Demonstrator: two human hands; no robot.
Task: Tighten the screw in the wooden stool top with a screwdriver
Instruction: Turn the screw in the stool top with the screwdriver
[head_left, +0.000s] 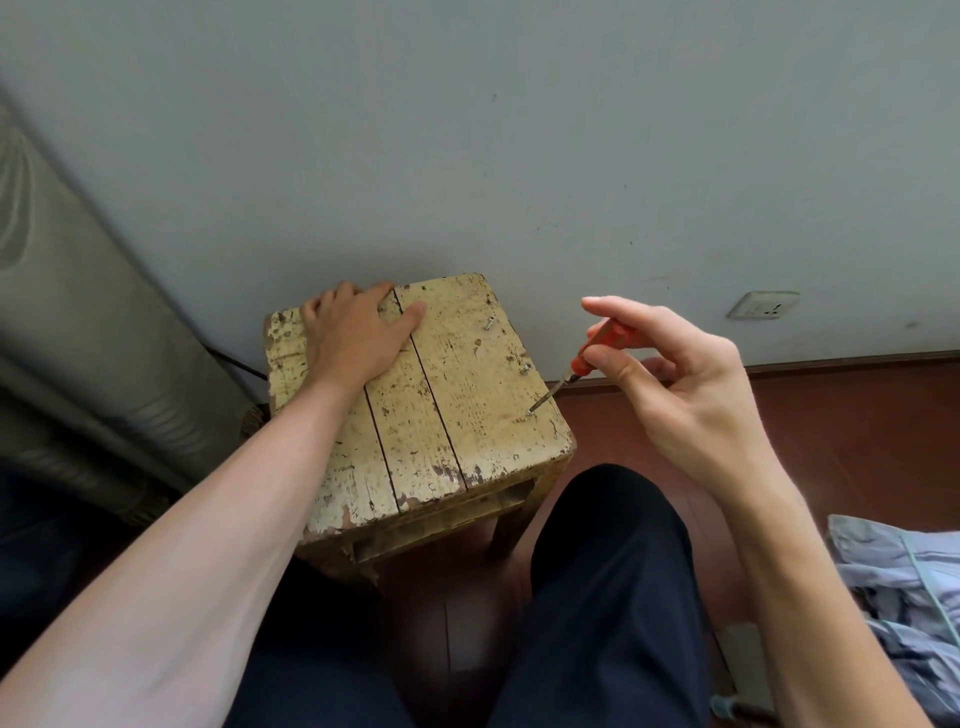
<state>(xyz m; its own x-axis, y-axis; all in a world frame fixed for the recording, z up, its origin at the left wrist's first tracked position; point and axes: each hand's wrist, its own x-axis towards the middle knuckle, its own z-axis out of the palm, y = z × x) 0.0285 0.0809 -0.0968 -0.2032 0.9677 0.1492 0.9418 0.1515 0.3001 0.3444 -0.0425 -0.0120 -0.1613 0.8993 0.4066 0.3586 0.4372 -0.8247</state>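
One screw (530, 413) of three in the wooden stool top (467, 374) engaged, tightening seemingly unfinished. Pinched between thumb and fingertips of the right hand (675, 384), the screwdriver (592, 353), tip seated on that screw just below-left of the grip. Flat on the wood, fingers straight, the left hand (353, 332), well apart from it. No container seen.

We see the left hand (353, 332) resting flat on the worn stool top (467, 364), while the right hand (675, 384) pinches an orange screwdriver (592, 348), tip on a screw (529, 413).
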